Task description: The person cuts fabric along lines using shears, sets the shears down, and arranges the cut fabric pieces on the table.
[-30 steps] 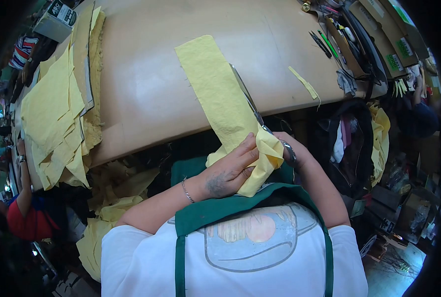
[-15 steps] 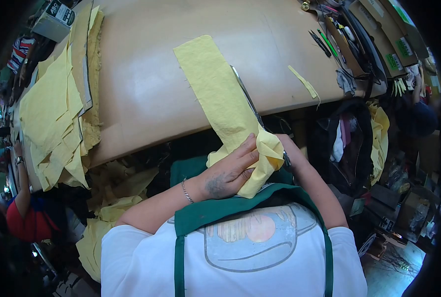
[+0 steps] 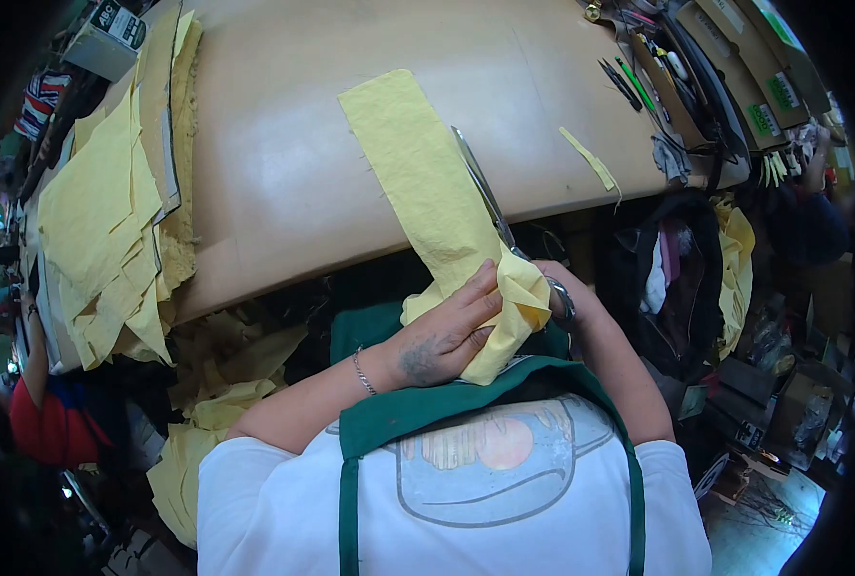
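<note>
A strip of yellow fabric stretches from the table over its near edge and bunches up in front of my apron. My left hand grips the bunched part, thumb and fingers closed on the cloth. Scissors lie along the strip's right edge with the blades pointing away from me. Their handle shows beside my right hand, which is closed around it, with its fingers mostly hidden behind the cloth.
Stacked yellow fabric pieces hang over the table's left edge. A narrow yellow scrap lies to the right, near pens and an organizer. Below the table, more cloth is heaped at left and a black bag sits at right.
The scissors have shifted slightly right, and their blades stand a little farther from the cloth's edge, with more of the handle showing. My left hand and the strip have barely moved.
</note>
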Demonstrator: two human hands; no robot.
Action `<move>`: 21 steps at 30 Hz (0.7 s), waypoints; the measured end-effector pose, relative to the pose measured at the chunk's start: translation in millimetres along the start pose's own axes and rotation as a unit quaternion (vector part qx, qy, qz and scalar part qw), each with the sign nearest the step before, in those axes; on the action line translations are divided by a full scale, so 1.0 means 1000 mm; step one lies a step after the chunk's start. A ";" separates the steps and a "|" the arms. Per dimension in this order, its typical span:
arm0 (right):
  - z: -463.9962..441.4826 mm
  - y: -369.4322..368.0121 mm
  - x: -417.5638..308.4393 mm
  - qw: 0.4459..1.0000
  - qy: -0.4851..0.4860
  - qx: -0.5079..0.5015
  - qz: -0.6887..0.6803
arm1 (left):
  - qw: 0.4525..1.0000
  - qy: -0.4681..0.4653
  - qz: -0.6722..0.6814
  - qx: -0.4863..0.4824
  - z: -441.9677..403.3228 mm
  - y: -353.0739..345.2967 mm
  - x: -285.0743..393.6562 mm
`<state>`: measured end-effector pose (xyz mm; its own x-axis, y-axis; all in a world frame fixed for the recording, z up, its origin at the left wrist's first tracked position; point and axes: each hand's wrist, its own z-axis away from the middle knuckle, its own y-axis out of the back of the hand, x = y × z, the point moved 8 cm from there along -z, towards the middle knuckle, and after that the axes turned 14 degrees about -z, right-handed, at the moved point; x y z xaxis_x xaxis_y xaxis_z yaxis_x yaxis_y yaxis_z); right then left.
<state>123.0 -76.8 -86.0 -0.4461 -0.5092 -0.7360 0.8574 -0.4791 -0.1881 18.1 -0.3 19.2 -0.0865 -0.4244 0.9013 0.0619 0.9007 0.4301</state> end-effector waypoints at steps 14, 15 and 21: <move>0.010 -0.001 -0.009 0.994 0.029 0.016 0.100 | 0.999 -0.003 -0.038 -0.002 -0.001 -0.002 0.002; 0.010 0.000 -0.008 0.995 0.028 0.022 0.095 | 0.999 -0.004 -0.039 0.001 -0.001 -0.002 0.002; 0.010 0.003 -0.008 0.993 0.034 0.047 0.107 | 0.999 -0.006 -0.036 0.005 -0.002 0.002 0.005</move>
<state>126.5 -81.7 -74.3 -0.2348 -0.5593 -0.7950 0.9016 -0.4309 0.0369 19.9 -1.3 24.9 -0.1022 -0.4863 0.8678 0.0460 0.8691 0.4924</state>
